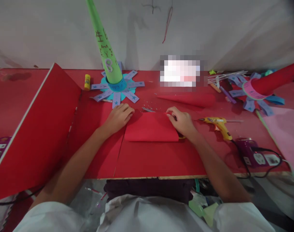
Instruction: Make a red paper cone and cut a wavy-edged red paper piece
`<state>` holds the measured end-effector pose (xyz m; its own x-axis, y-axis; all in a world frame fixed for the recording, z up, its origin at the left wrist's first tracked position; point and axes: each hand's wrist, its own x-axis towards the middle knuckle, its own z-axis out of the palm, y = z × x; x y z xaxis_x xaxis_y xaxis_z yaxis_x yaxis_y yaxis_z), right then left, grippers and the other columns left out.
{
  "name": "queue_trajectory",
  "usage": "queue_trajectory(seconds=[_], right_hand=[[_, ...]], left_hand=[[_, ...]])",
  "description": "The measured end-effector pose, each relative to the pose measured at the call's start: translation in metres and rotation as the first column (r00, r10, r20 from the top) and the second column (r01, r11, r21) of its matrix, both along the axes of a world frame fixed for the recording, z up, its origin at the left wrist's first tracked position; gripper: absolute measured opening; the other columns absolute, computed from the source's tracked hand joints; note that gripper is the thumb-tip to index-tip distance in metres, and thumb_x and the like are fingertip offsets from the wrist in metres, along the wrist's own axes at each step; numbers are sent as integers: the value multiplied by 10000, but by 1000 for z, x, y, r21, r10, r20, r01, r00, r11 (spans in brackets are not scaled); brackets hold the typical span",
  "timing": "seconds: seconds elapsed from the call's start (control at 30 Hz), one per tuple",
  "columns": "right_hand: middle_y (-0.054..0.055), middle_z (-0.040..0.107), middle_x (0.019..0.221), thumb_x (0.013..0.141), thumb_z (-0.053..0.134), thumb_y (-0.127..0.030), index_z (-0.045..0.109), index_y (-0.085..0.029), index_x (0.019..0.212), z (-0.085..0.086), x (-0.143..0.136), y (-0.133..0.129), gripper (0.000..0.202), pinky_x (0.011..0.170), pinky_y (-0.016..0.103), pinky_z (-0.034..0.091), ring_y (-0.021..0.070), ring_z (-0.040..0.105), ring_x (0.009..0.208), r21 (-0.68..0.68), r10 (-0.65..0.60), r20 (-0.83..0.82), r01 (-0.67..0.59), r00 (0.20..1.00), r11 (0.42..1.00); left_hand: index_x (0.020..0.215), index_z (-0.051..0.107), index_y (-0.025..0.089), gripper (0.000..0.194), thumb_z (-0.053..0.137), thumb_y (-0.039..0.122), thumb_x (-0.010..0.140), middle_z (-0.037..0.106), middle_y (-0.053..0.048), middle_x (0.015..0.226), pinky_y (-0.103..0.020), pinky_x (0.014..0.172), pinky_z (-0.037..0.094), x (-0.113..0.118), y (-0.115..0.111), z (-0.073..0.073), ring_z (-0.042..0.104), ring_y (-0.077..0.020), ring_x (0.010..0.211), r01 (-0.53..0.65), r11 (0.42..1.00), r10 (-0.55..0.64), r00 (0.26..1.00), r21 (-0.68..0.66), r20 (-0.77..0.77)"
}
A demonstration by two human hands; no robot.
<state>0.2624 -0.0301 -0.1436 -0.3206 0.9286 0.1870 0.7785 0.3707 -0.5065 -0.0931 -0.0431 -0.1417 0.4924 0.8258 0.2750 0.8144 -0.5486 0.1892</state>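
A folded sheet of red paper lies on the red tabletop in front of me, its rounded fold toward me. At its far left corner is my left hand, fingers bent and pressed together on the paper's edge. My right hand pinches the far right corner between thumb and fingers. A bit of something yellow shows from under the paper's right end, below my right hand. Small scraps and a thin metallic-looking item lie just beyond the paper.
A green cone on a blue base stands behind my left hand, near a yellow glue stick. A red board rises at left. Rightward are a yellow glue gun, a purple power block, cords and a red cone.
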Motion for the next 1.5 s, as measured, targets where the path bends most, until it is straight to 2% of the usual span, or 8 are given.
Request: queue_trajectory(seconds=[0.17, 0.27, 0.5, 0.67, 0.97, 1.17, 1.3, 1.5], right_hand=[[-5, 609, 690, 1056, 525, -359, 686, -246, 1154, 1, -1, 0, 219, 654, 301, 293, 199, 577, 630, 2, 9, 64, -9, 998, 1000], [-3, 623, 702, 1059, 517, -353, 685, -237, 1168, 2, -2, 0, 232, 649, 297, 289, 194, 570, 626, -7, 12, 73, -11, 997, 1000], [3, 649, 707, 1064, 506, -348, 685, -235, 1176, 1, -1, 0, 239, 657, 300, 309, 202, 606, 646, 2, 26, 55, -27, 998, 1000], [-4, 664, 714, 1063, 520, -368, 687, -237, 1147, 3, 1, -1, 228, 678, 296, 358, 185, 597, 624, 6, 42, -41, -42, 998, 999], [-5, 685, 735, 1056, 549, -370, 688, -246, 1160, -3, 3, 1, 213, 683, 299, 376, 193, 630, 638, -16, 45, -43, -45, 998, 999], [59, 758, 945, 1061, 548, -345, 609, -247, 1422, 12, 22, -12, 380, 809, 376, 530, 266, 732, 848, -39, 84, -12, -84, 996, 996], [135, 703, 1378, 1001, 593, -240, 535, -286, 1541, 23, 43, -35, 546, 1045, 487, 573, 328, 701, 1236, -82, 214, 7, -213, 977, 974], [149, 736, 1338, 1044, 544, -239, 639, -271, 1429, 11, 45, -42, 397, 1075, 592, 565, 378, 687, 1254, -22, 97, 29, -96, 995, 995]], left_hand=[[1166, 764, 220, 305, 495, 115, 1068, 695, -98, 1077, -403, 885, 448, -4, 8, 8, 634, -262, 1010, 199, 980, -197, 977, 18, -81], [1230, 766, 225, 350, 513, 72, 1042, 689, -95, 1066, -402, 870, 428, -2, 12, 14, 632, -255, 963, 248, 968, -238, 951, 30, -198], [1203, 756, 220, 209, 577, 240, 1097, 716, -73, 1069, -397, 843, 426, 4, 6, 12, 641, -264, 1010, 186, 982, -184, 969, -5, -166], [1187, 736, 196, 208, 547, 192, 1101, 705, -88, 1095, -389, 845, 435, 9, -2, 3, 634, -260, 1025, 125, 992, -122, 987, 15, -105], [1569, 573, 257, 543, 411, 57, 1091, 672, -113, 1188, -421, 947, 440, 16, -9, 11, 605, -270, 1075, 275, 960, -248, 925, 59, -289], [1586, 569, 285, 524, 442, 103, 1112, 651, -107, 1139, -402, 919, 432, 16, -7, 10, 602, -257, 1044, 307, 947, -257, 900, 92, -353], [1574, 580, 295, 539, 450, 77, 1098, 643, -97, 1119, -397, 903, 429, 16, -7, 11, 594, -246, 1011, 312, 944, -259, 902, 106, -346], [1574, 581, 296, 566, 444, 48, 1085, 638, -91, 1102, -390, 895, 426, 15, -7, 12, 587, -244, 1001, 310, 947, -266, 906, 88, -330]])
